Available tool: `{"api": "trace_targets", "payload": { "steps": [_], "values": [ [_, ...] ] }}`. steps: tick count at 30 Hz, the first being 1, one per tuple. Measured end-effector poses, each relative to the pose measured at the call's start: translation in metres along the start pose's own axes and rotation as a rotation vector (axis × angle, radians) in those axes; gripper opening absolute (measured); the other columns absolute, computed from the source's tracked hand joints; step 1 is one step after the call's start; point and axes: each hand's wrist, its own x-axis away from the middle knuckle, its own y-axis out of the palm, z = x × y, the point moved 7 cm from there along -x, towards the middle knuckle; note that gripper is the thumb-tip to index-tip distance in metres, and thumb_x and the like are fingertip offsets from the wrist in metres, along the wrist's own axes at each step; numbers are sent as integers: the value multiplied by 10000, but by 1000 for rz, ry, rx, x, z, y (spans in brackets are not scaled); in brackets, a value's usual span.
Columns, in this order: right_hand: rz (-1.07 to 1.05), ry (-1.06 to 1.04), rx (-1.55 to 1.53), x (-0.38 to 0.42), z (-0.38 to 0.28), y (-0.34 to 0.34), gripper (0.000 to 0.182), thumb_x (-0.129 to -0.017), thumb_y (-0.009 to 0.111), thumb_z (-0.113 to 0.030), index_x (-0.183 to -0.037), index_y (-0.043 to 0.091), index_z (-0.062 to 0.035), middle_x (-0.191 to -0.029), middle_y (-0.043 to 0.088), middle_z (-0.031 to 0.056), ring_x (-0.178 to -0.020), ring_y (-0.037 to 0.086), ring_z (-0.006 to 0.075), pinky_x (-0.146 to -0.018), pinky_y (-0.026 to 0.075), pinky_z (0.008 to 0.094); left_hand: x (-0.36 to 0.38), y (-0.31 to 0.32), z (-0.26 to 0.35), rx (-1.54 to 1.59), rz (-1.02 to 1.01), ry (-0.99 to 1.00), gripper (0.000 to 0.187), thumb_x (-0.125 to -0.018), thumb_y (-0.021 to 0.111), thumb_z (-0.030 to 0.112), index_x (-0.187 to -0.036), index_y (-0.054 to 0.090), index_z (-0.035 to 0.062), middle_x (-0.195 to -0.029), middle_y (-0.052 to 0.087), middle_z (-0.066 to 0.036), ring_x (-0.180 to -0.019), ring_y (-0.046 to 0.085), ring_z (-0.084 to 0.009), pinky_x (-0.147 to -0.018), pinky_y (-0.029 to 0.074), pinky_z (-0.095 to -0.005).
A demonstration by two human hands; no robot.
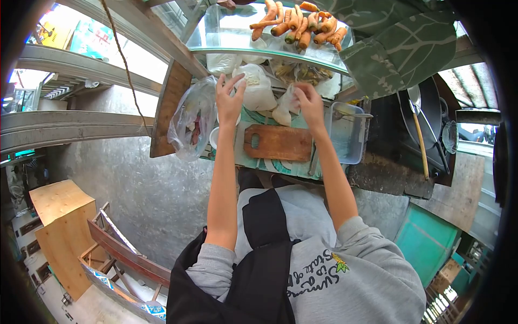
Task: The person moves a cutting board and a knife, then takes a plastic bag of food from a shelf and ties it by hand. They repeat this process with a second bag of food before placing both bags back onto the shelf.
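My left hand [229, 99] is raised with its fingers apart, beside a white plastic bag [257, 92] with pale contents. It holds nothing that I can see. With the fingers pinched, my right hand [309, 102] grips the top of a small clear plastic bag [283, 112], whose pale contents rest at the counter's back. In front of both hands lies a wooden cutting board [280, 142] with a slot at its left end. To the left is a larger clear plastic bag [193, 119] with reddish and pale items inside.
Carrots [302, 24] are piled on a glass shelf [270, 52] above the counter. A clear plastic container [348, 135] stands to the right, near a dark wok [421, 113] with long-handled utensils. A rope [121, 51] hangs at the left; a wooden bench [127, 251] stands behind.
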Motion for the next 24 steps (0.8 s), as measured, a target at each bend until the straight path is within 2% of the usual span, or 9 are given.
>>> {"api": "trace_targets", "payload": {
  "steps": [2,4,5,10,12,15,17,20,24],
  "values": [
    [8,108,105,14,23,-17,294,-857,579,-241,-1047,603,-18,-875,655,95,-753,630,183,-658,488,322,7,-5,9,-108,-4,58,276,-829,643,208,-1091,673,125,-1393,363,-211,-1254,425,-314,-960,410,-362],
    [-124,-66,578,25,31,-11,285,-834,601,-230,-1002,611,1,-806,654,134,-743,632,275,-669,486,364,17,-6,26,-213,-9,119,253,-843,633,197,-1087,676,143,-1405,361,-176,-1232,457,-299,-959,405,-352],
    [-119,-131,615,26,39,-3,293,-812,619,-223,-1000,610,2,-821,647,179,-746,617,350,-695,480,401,24,-8,37,-215,35,140,233,-837,636,211,-1049,681,123,-1375,388,-191,-1234,439,-322,-974,389,-374],
    [38,-245,616,19,58,17,266,-812,629,-217,-933,623,20,-800,652,181,-743,621,354,-689,472,411,70,-3,70,-182,138,267,166,-837,628,177,-961,680,79,-1226,512,-183,-1149,490,-334,-954,389,-399],
    [35,-228,551,18,57,15,257,-816,629,-214,-908,628,27,-796,656,179,-734,622,355,-676,473,402,88,8,65,-211,-7,316,130,-836,627,143,-943,672,83,-1136,573,-131,-1098,519,-291,-933,397,-382],
    [35,-155,427,26,31,-5,276,-823,640,-232,-864,632,41,-745,658,154,-667,636,272,-632,475,370,105,25,34,-107,-221,116,158,-821,640,122,-971,667,78,-1081,606,-93,-1031,561,-275,-895,426,-350],
    [-38,-98,320,29,23,-15,311,-827,653,-273,-855,639,37,-706,659,106,-626,617,159,-594,466,328,111,36,34,-124,-250,157,177,-810,643,119,-979,657,68,-1072,607,-102,-1031,559,-283,-893,429,-354],
    [-106,8,143,36,20,-22,297,-840,657,-277,-828,646,20,-697,646,60,-643,590,85,-586,478,279,121,57,39,-171,-294,294,256,-785,655,112,-1036,635,66,-1093,607,-107,-1040,552,-299,-895,432,-364],
    [-152,86,-52,47,13,-24,259,-855,651,-248,-806,645,7,-710,638,42,-652,603,93,-589,495,242,124,72,47,-119,-292,324,297,-780,664,104,-1073,627,67,-1057,635,-96,-1011,584,-263,-873,451,-338]
  ]
}}
